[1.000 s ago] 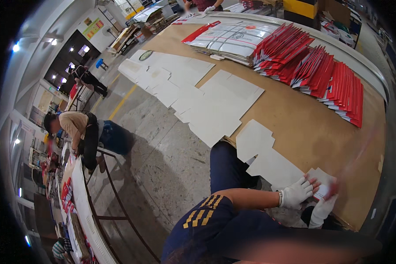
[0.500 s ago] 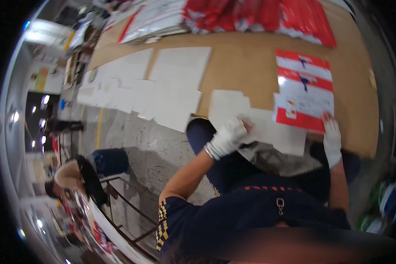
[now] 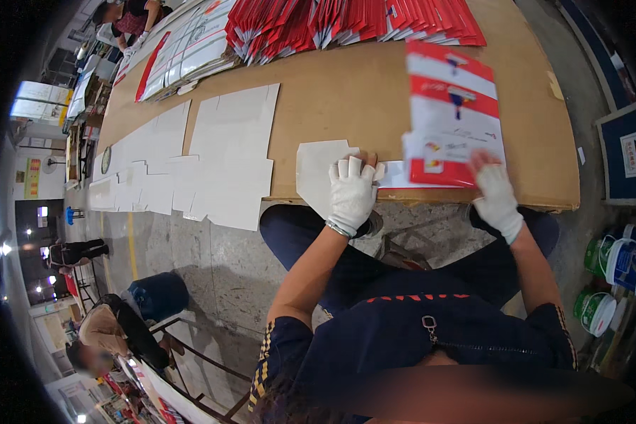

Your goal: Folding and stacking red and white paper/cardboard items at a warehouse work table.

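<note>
My left hand [image 3: 352, 189], in a white fingerless-tipped glove, lies with fingers stretched out on a pale cardboard piece [image 3: 319, 169] at the table's near edge. To its right, a red and white printed carton sheet [image 3: 454, 116] lies over a white strip [image 3: 394, 175] that shows between it and the left hand. My right hand [image 3: 499, 198], gloved alike, reaches over the sheet's lower right corner. Its fingertips are smeared by motion, so their grip is unclear.
Flat white cardboard blanks [image 3: 233, 141] overlap on the brown table [image 3: 311, 92] to the left. Bundled red printed cartons [image 3: 353, 25] and a tied white stack [image 3: 194, 53] line the far side. Buckets [image 3: 596, 311] stand at right; co-workers are at left.
The view has shifted, and my left hand has gone from curled to stretched out. The pale cardboard that overhung the near edge now lies farther in, with less of it showing.
</note>
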A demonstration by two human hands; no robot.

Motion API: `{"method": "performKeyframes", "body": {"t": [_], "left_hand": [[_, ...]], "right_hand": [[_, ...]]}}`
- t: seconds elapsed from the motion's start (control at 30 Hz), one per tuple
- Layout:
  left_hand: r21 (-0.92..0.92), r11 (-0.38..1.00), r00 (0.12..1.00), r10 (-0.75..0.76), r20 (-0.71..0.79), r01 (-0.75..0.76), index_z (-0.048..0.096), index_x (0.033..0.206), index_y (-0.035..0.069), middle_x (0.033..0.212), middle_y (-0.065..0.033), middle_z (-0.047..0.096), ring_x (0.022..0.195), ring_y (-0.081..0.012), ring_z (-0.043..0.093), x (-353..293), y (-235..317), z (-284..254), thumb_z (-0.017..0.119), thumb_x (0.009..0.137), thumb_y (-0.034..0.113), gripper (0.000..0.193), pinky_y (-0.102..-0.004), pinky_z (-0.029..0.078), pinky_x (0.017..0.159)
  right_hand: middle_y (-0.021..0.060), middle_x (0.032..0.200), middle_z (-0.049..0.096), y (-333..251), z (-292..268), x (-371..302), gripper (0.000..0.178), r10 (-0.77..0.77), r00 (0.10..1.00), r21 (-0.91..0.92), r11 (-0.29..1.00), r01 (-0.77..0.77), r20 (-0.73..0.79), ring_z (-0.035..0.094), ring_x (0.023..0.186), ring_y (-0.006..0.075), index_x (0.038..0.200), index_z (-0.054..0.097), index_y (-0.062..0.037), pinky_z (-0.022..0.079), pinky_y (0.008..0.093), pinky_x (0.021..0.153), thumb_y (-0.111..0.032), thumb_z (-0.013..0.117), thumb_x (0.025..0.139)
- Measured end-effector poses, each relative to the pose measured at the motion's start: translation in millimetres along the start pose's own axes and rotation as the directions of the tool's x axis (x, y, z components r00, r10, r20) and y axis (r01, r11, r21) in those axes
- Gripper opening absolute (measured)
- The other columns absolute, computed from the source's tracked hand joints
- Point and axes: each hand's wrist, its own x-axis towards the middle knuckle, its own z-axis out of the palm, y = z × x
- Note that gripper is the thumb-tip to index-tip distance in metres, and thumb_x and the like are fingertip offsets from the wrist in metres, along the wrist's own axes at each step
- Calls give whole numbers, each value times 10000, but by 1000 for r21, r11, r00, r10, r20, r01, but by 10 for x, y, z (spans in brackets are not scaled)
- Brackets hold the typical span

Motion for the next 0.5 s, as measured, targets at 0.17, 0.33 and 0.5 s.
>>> {"method": "performKeyframes", "body": {"t": [0.17,0.33,0.5], "left_hand": [[22,997,985,67,157,-71,302,1435,29,1483,-177,294,1409,-379,178,-150,49,-278,629,735,600,961,-611,102,1091],[262,954,954,67,293,-148,370,1397,84,1416,-76,415,1366,-279,310,-580,-418,-535,787,616,266,904,-638,108,1091],[-542,775,890,-446,-101,326,271,1450,60,1346,-158,482,1211,-295,483,-484,-489,-450,767,664,15,931,-457,316,1065]], "right_hand": [[73,1438,412,-479,159,316,614,-166,976,8,986,166,145,337,1349,299,1349,472,-174,206,572,1095,-296,654,776],[65,1452,400,-451,139,227,614,-114,977,20,993,112,181,336,1350,298,1364,462,-187,190,580,1097,-330,646,796],[64,1462,389,-473,125,197,619,-83,978,7,997,83,193,315,1367,297,1372,458,-194,167,582,1103,-358,640,804]]}}
